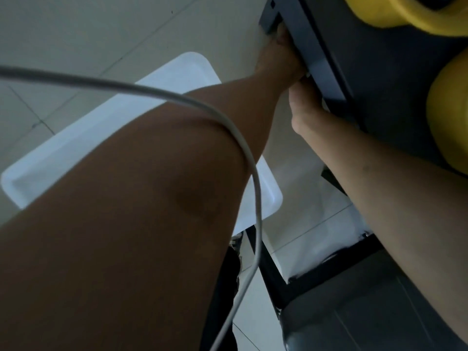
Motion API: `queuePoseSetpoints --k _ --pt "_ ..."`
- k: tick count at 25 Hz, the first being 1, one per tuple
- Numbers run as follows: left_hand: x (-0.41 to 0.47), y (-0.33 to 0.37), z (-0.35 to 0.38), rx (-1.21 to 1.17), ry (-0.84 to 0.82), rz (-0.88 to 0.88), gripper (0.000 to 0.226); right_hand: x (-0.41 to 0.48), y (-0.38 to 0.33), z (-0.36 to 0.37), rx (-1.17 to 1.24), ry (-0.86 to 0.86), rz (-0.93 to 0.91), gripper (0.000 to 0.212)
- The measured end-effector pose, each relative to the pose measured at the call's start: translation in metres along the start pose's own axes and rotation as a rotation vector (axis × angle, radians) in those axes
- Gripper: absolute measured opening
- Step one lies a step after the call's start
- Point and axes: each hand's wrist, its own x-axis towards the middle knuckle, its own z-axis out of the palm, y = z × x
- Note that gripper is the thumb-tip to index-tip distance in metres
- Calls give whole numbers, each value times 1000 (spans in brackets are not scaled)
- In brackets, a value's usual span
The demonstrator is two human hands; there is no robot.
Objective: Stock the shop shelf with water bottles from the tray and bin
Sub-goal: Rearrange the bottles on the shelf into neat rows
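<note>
- Head view showed both arms stretched up and to the right, towards the dark shelf. The left hand sat against the shelf's front lip, and the right hand was just beside and below it on the same lip.
- Both sets of fingers ran out of sight under or behind the lip, so I could not tell whether they were spread, together or clamped on anything.
- I saw no water bottle plainly in the frame. A small pale speck lay between the two hands at the lip, too small to identify. If a bottle was in hand, the shelf edge hid it.
- The white tray lay on the tiled floor below the left forearm, and only bare white showed on the part I could see.
- I judged the step to be placing or settling stock at the shelf front. The next move would call for drawing the hands back and reaching down for another bottle, most likely from the dark grey container at lower right, which may have been the bin.
- The shelf lip was a hard edge right against both hands. Yellow containers already filled the shelf surface above it, leaving little spare room there.
- A white cable looped across the left arm and could snag on a quick pull back. The floor to the left looked open for stepping away.
</note>
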Motion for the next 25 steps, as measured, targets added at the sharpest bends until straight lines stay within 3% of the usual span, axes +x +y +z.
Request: queuePoseSetpoints --k 3,5,9,14,20,22,25 --pt "-36 4 -7 -202 -53 -151 76 -41 -8 -3 170 110 -31 23" --pt "-64 7 -22 -185 -27 -274 60 -75 -13 -4 241 91 -17 29" --pt "-149 18 -73 -264 9 -408 50 -156 -39 -11 256 4 23 34" --pt "-282 46 -200 -738 109 -552 46 -295 -120 -40 179 -99 -19 30" --pt "-420 148 -395 -1259 -28 -332 53 -477 -286 -101 290 -297 -293 40" --pt "-456 198 -459 -1209 -1 -170 48 -536 -350 -125 298 -308 -426 43" --pt "-500 265 -538 -1102 116 46 34 -610 -429 -163 277 -178 -618 55"
